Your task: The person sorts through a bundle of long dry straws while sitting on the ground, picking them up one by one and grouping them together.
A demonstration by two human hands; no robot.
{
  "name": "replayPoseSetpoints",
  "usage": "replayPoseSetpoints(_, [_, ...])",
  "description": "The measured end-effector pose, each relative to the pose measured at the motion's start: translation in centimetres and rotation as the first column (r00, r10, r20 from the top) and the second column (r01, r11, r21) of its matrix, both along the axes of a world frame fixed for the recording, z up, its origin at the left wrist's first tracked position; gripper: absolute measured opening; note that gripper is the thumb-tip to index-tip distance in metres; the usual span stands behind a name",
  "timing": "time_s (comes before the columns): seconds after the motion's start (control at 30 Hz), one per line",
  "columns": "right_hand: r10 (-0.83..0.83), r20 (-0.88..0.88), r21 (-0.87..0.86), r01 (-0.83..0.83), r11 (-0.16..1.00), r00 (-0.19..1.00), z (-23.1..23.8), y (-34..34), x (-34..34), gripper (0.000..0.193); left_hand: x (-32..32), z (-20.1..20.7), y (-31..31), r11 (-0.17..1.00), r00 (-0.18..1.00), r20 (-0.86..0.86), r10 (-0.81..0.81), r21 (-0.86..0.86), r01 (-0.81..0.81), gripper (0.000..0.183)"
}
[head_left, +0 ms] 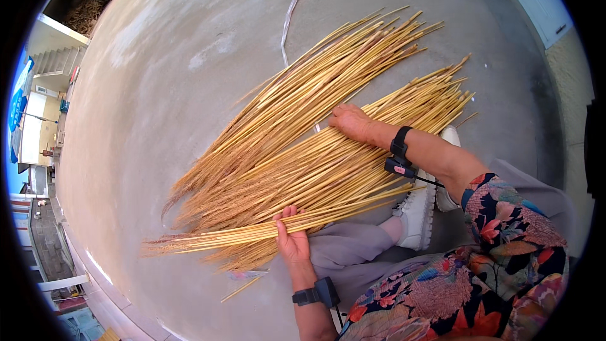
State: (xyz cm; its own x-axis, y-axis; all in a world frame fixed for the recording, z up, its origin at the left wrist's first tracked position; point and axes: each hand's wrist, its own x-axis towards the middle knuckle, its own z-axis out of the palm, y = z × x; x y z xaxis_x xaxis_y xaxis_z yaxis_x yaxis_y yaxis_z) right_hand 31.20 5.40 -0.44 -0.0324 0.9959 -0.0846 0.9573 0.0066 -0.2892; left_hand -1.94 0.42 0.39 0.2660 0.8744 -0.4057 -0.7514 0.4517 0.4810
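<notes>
The straw stalks [297, 158] lie fanned across the middle of the concrete floor [158, 88], dry, stiff, golden, tufted at one end. The left hand [291, 235] grips a thin bunch; it could slip and scatter. The right hand [351, 122] presses flat on the pile. A white strip [291, 12] lies beyond.

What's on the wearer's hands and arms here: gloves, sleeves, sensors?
No gloves: left hand and right hand are bare. Each wrist has a black strap with a small black box, a thin cable trailing from it. Floral sleeves, red, blue and tan, end near the elbows.
</notes>
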Motion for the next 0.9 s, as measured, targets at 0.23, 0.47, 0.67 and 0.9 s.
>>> replayPoseSetpoints(0.23, [0.03,0.034,0.044,-0.031,0.999,0.999,-0.2,0.0,-0.1,0.015,0.1,0.1,-0.1,1.0,0.998,-0.057,0.016,-0.022,-0.017,0.019])
replayPoseSetpoints(0.47, [-0.009,0.112,0.178,-0.011,0.984,0.994,0.3,2.5,0.9,0.01,0.2,0.2,-0.1,0.999,0.997,-0.075,0.007,-0.052,-0.011,0.019])
replayPoseSetpoints(0.67, [-0.022,0.295,0.165,-0.029,0.986,0.955,-0.9,2.3,1.5,0.007,0.4,0.6,-0.1,0.999,0.998,-0.061,-0.016,-0.031,0.014,0.016])
replayPoseSetpoints(0.9, [0.152,-0.004,0.262,-0.146,0.954,0.988,0.7,1.3,-0.1,0.012,-0.3,0.3,-0.2,1.0,0.998,-0.062,0.003,-0.02,-0.004,0.016])
